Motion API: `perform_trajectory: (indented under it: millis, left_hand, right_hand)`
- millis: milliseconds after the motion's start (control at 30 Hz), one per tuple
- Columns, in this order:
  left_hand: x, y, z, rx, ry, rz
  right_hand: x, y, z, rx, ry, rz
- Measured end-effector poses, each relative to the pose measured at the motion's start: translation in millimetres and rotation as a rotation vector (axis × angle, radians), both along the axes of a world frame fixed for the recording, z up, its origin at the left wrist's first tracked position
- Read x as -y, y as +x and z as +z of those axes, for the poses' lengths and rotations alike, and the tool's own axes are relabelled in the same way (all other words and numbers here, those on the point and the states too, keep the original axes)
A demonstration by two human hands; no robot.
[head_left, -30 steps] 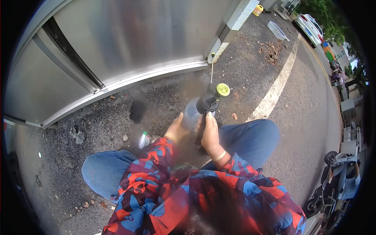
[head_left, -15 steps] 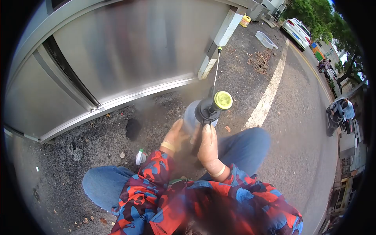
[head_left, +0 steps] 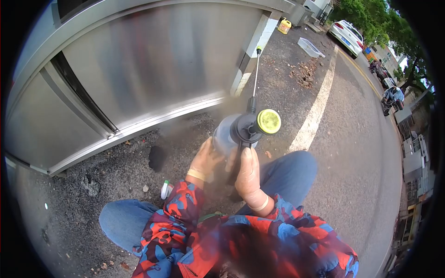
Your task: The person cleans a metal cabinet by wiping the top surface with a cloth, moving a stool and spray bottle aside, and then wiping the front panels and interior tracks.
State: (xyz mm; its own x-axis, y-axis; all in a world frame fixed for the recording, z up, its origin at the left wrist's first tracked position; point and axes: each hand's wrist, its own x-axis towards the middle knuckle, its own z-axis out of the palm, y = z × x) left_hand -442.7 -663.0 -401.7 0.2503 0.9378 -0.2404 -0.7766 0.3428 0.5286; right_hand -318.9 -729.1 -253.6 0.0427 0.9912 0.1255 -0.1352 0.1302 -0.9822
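Observation:
A pump sprayer [head_left: 226, 134] with a translucent bottle, a black head and a yellow-green pump knob [head_left: 269, 122] is held in front of me. Its long thin wand [head_left: 256, 76] reaches forward, and the yellow-green nozzle overlaps the white post at the metal cabinet's right end. My right hand [head_left: 248, 178], in a pale thin glove, is closed round the black handle. Against the lower left side of the bottle, my left hand [head_left: 205, 162] curls its gloved fingers; the fingertips are partly hidden and blurred.
A stainless steel cabinet [head_left: 162, 55] stands before me on rough asphalt. By my left knee is a small white bottle with a green part [head_left: 165, 189]. Farther off are a yellow jug [head_left: 284, 26], a clear plastic tub [head_left: 309, 48], a white car [head_left: 346, 37] and a rider on a motorbike [head_left: 393, 99].
The sprayer's knob and head sit slightly lower and to the right, while the nozzle appears higher on the post. The motorbike rider has moved farther off along the road. Both hands keep their hold.

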Motion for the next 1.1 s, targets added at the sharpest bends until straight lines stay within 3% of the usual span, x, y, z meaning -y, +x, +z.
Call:
perform_trajectory:
  millis: [67, 233, 367, 467, 633, 833, 933, 1067, 1100]
  left_hand:
    - [8, -1, -15, -0.062, -0.043, -0.012]
    - [45, 3, -34, 0.114, -0.266, -0.116]
    - [58, 0, -48, 0.067, -0.387, -0.145]
    - [67, 2, -61, 0.046, -0.477, -0.142]
    - [68, 2, -69, 0.064, -0.52, -0.121]
    - [57, 4, -84, 0.1, -0.476, -0.071]
    - [57, 0, -123, -0.294, -0.15, -0.183]
    - [52, -3, -123, -0.386, -0.209, -0.177]
    - [47, -2, -114, -0.227, -0.342, -0.107]
  right_hand:
    - [-7, -2, -15, 0.03, -0.113, -0.06]
    - [-24, 4, -102, 0.168, -0.259, -0.087]
    - [-21, -2, -106, -0.055, -0.506, -0.11]
    - [-20, -3, -117, -0.048, -0.596, -0.048]
    - [-19, -6, -127, -0.045, -0.627, -0.062]
    - [-23, -7, -130, 0.022, -0.454, -0.05]
    - [-26, -2, -135, -0.006, -0.441, -0.041]
    - [-30, 8, -131, -0.203, -0.541, -0.171]
    - [-36, 15, -135, -0.22, -0.532, -0.204]
